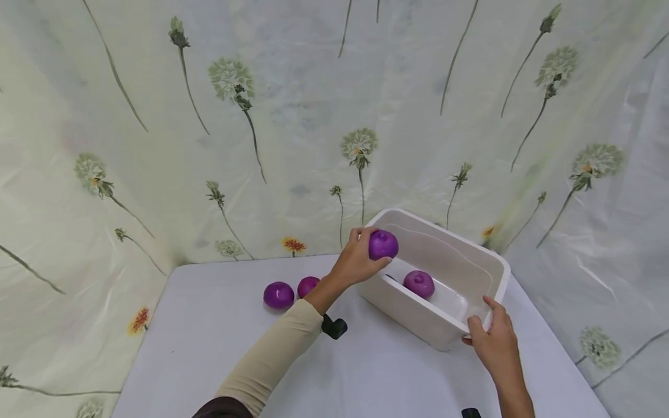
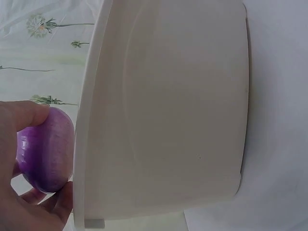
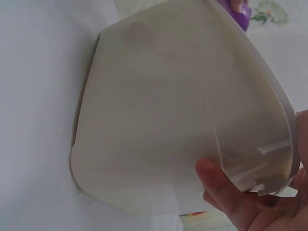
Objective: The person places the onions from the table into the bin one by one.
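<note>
My left hand (image 1: 355, 258) grips a glossy, slightly flattened purple ball (image 1: 384, 244) with a small dimple on it. It holds the ball at the left end of a white plastic bin (image 1: 410, 319), level with the rim. In the left wrist view the thumb and fingers wrap the ball (image 2: 50, 151) close beside the bin's rim. Another purple ball (image 1: 419, 284) lies on the bin's floor. My right hand (image 1: 496, 339) holds the bin's near right corner, thumb and fingers on either side of the rim. The right wrist view shows fingers (image 3: 216, 180) against the outer wall.
On the white table (image 1: 219, 337), left of the bin, sit a purple ball (image 1: 279, 295) and a magenta one (image 1: 307, 285) partly behind the left forearm. Flower-printed sheeting (image 1: 298, 162) rises behind and at both sides. A black piece (image 1: 334, 327) shows under the left wrist.
</note>
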A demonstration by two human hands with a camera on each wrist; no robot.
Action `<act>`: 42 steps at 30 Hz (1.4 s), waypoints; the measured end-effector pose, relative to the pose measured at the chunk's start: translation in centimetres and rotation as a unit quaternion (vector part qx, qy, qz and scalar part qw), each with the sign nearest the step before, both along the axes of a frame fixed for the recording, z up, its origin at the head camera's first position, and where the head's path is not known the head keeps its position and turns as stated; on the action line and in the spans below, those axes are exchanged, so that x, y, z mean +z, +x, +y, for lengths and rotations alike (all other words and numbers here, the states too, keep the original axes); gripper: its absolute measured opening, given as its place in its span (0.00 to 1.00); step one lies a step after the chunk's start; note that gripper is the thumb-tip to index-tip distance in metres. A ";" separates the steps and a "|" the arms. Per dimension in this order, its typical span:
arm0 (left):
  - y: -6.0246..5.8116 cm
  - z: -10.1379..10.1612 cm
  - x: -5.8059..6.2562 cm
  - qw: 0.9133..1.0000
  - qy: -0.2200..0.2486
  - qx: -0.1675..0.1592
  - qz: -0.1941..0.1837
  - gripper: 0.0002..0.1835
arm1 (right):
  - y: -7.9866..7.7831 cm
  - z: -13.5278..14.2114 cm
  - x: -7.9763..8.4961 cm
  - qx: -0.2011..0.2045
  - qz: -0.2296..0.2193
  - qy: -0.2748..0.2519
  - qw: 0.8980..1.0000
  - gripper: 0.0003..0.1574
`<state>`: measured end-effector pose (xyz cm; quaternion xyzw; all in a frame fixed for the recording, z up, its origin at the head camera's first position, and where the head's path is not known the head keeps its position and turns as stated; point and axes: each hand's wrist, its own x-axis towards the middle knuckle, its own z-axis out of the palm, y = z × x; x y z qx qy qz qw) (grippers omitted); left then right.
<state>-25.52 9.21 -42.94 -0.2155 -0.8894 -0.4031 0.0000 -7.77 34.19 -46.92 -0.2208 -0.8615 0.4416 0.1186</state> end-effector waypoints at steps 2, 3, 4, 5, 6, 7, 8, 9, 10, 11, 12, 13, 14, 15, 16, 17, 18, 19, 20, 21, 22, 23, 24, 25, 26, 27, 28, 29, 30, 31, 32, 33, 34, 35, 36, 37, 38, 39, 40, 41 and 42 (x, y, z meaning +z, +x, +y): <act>0.0 0.0 0.1 1.000 -0.006 -0.001 0.001 0.40 | 0.0 0.0 0.1 0.001 -0.001 0.002 1.000 0.38; 0.0 0.1 0.1 1.000 -0.010 -0.001 0.001 0.40 | 0.0 -0.1 0.1 0.001 -0.001 0.003 1.000 0.38; 0.1 0.1 0.1 1.000 -0.011 -0.002 0.001 0.40 | 0.0 -0.1 0.1 0.001 -0.001 0.004 1.000 0.38; 0.1 0.1 0.2 1.000 -0.012 -0.002 0.001 0.40 | 0.0 -0.1 0.1 0.001 -0.001 0.005 1.000 0.38; 0.1 0.1 0.2 1.000 -0.013 -0.002 0.000 0.39 | 0.0 -0.1 0.1 0.001 -0.002 0.005 1.000 0.38; 0.1 0.1 0.3 1.000 -0.015 -0.002 0.000 0.39 | 0.0 -0.1 0.2 0.001 -0.002 0.006 1.000 0.38; 0.1 0.1 0.3 1.000 -0.017 -0.002 0.000 0.39 | 0.0 -0.1 0.2 0.001 -0.003 0.005 1.000 0.38; 0.1 0.2 0.3 1.000 -0.019 -0.002 0.002 0.39 | 0.0 -0.1 0.2 0.002 -0.004 0.005 1.000 0.38; 0.1 0.2 0.3 1.000 -0.021 -0.003 0.006 0.39 | 0.0 -0.1 0.2 0.002 -0.006 0.004 1.000 0.38; 0.0 0.3 0.3 1.000 -0.024 -0.004 0.010 0.39 | 0.0 -0.1 0.2 0.002 -0.006 0.002 1.000 0.38; 0.0 0.3 0.3 0.999 -0.028 -0.005 0.016 0.39 | -0.1 0.0 0.2 0.003 -0.007 0.001 1.000 0.39; 0.0 0.4 0.2 0.999 -0.034 -0.005 0.021 0.39 | -0.1 0.0 0.2 0.004 -0.008 -0.001 1.000 0.39; 0.0 0.4 0.2 0.999 -0.040 -0.005 0.026 0.39 | -0.1 0.0 0.2 0.004 -0.008 -0.002 1.000 0.39; -0.1 0.4 0.2 0.999 -0.044 -0.005 0.031 0.39 | -0.1 0.0 0.2 0.004 -0.008 -0.002 1.000 0.39; -0.1 0.5 0.1 0.998 -0.047 -0.004 0.035 0.39 | -0.1 -0.1 0.2 0.004 -0.007 -0.002 1.000 0.39; -0.1 0.5 0.1 0.998 -0.051 -0.004 0.038 0.39 | -0.1 -0.1 0.2 0.003 -0.007 -0.002 1.000 0.39; -0.2 0.5 0.0 0.998 -0.055 -0.003 0.041 0.39 | -0.1 -0.1 0.2 0.003 -0.007 0.000 1.000 0.39; -0.2 0.6 0.0 0.997 -0.059 -0.004 0.043 0.39 | -0.1 -0.1 0.3 0.003 -0.008 0.001 1.000 0.39; -0.2 0.6 0.0 0.997 -0.062 -0.005 0.045 0.39 | -0.1 -0.1 0.3 0.003 -0.009 0.002 1.000 0.39; -0.2 0.6 -0.1 0.997 -0.066 -0.007 0.048 0.39 | -0.1 -0.1 0.3 0.003 -0.011 0.004 1.000 0.39; -0.2 0.6 -0.1 0.996 -0.070 -0.008 0.050 0.39 | -0.1 0.0 0.3 0.002 -0.012 0.004 1.000 0.39; -0.1 0.6 -0.2 0.996 -0.077 -0.010 0.052 0.39 | -0.1 0.0 0.3 0.002 -0.014 0.004 1.000 0.40; -0.1 0.7 -0.3 0.995 -0.082 -0.011 0.054 0.39 | -0.1 0.0 0.3 0.002 -0.015 0.005 1.000 0.40; -0.1 0.7 -0.3 0.994 -0.089 -0.011 0.055 0.39 | -0.1 0.0 0.2 0.002 -0.016 0.005 1.000 0.40; -0.1 0.7 -0.4 0.994 -0.095 -0.010 0.056 0.39 | -0.1 0.0 0.2 0.001 -0.016 0.004 1.000 0.39; -0.1 0.8 -0.5 0.993 -0.100 -0.009 0.058 0.39 | -0.1 0.1 0.2 0.001 -0.015 0.004 1.000 0.39; 0.0 0.8 -0.5 0.993 -0.104 -0.008 0.059 0.39 | -0.1 0.1 0.1 0.001 -0.015 0.002 1.000 0.39; 0.0 0.8 -0.6 0.992 -0.109 -0.007 0.060 0.39 | -0.1 0.1 0.1 0.001 -0.014 0.002 1.000 0.39; 0.0 0.8 -0.6 0.992 -0.112 -0.007 0.061 0.39 | -0.1 0.1 0.0 0.002 -0.014 0.002 1.000 0.39; 0.1 0.9 -0.6 0.992 -0.114 -0.008 0.061 0.39 | -0.1 0.1 0.0 0.003 -0.014 0.001 1.000 0.39; 0.1 0.9 -0.6 0.992 -0.113 -0.009 0.062 0.39 | -0.1 0.1 0.0 0.003 -0.014 0.000 1.000 0.39; 0.2 0.9 -0.6 0.992 -0.112 -0.010 0.062 0.39 | -0.1 0.1 0.0 0.003 -0.015 0.001 1.000 0.39; 0.2 0.8 -0.6 0.992 -0.111 -0.012 0.062 0.39 | -0.1 0.1 0.0 0.003 -0.015 0.000 1.000 0.39; 0.2 0.8 -0.6 0.992 -0.110 -0.014 0.062 0.39 | -0.2 0.1 -0.1 0.003 -0.016 0.000 1.000 0.39; 0.3 0.8 -0.6 0.992 -0.108 -0.015 0.063 0.39 | -0.1 0.1 -0.1 0.003 -0.017 -0.001 1.000 0.39; 0.3 0.7 -0.6 0.992 -0.106 -0.018 0.063 0.40 | -0.1 0.1 0.0 0.003 -0.018 -0.001 1.000 0.39; 0.3 0.7 -0.6 0.992 -0.106 -0.020 0.065 0.41 | -0.1 0.1 0.0 0.003 -0.018 0.000 1.000 0.40; 0.3 0.6 -0.6 0.992 -0.105 -0.022 0.067 0.41 | -0.1 0.1 0.0 0.003 -0.018 0.000 1.000 0.40; 0.3 0.6 -0.7 0.992 -0.102 -0.025 0.068 0.42 | -0.1 0.1 0.1 0.003 -0.018 0.001 1.000 0.40; 0.4 0.5 -0.8 0.992 -0.099 -0.028 0.070 0.42 | -0.1 0.2 0.1 0.004 -0.017 0.002 1.000 0.40; 0.4 0.4 -0.9 0.992 -0.098 -0.029 0.072 0.41 | -0.1 0.2 0.1 0.004 -0.017 0.004 1.000 0.40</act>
